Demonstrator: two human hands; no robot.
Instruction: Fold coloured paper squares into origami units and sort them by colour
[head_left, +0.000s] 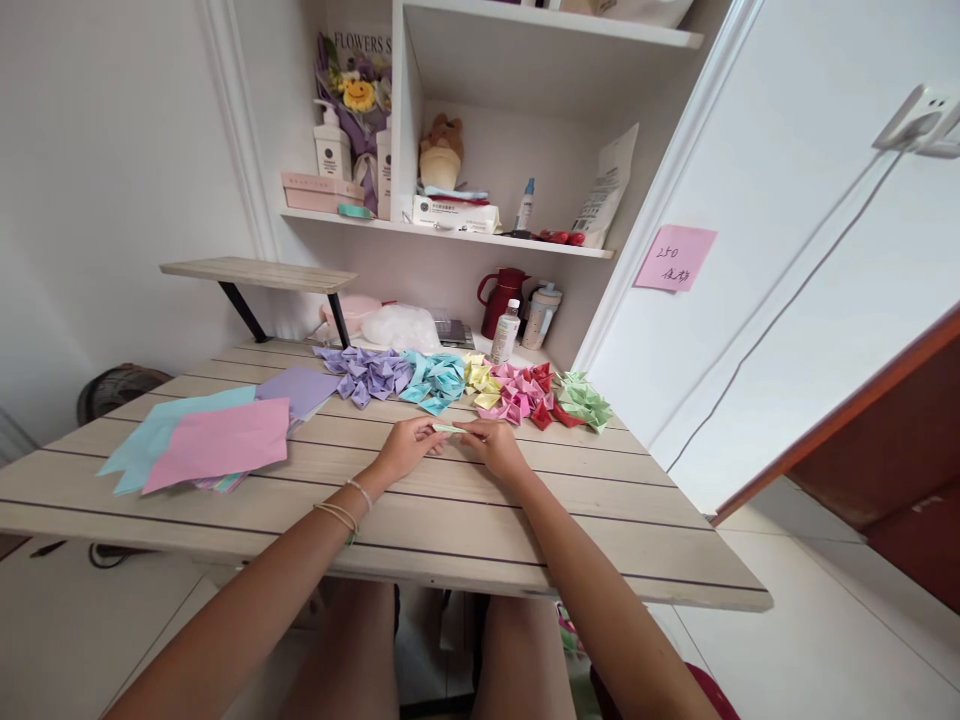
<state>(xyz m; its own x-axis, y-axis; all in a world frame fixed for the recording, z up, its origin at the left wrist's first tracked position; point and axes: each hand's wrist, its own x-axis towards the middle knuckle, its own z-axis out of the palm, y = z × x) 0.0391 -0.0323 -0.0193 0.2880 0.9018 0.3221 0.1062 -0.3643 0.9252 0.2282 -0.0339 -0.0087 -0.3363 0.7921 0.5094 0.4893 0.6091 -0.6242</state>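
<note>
1. Red jug (501, 312): upright at the far edge of the worktop (600, 545), toward the right corner.
2. White-capped bottle (505, 336): upright, in front of the jug.
3. Handled tumbler (540, 318): upright, right of the jug.
4. Black-legged wooden stand (259, 270): raised above the far left corner of the worktop.
5. Pink box (319, 192): left end of the shelf (472, 237).
6. Blue-topped spray bottle (525, 208): upright, same shelf, near the front edge.

Pnk note (676, 258) “250”, bouquet pkg (363, 44) “FLOWERS”
</note>
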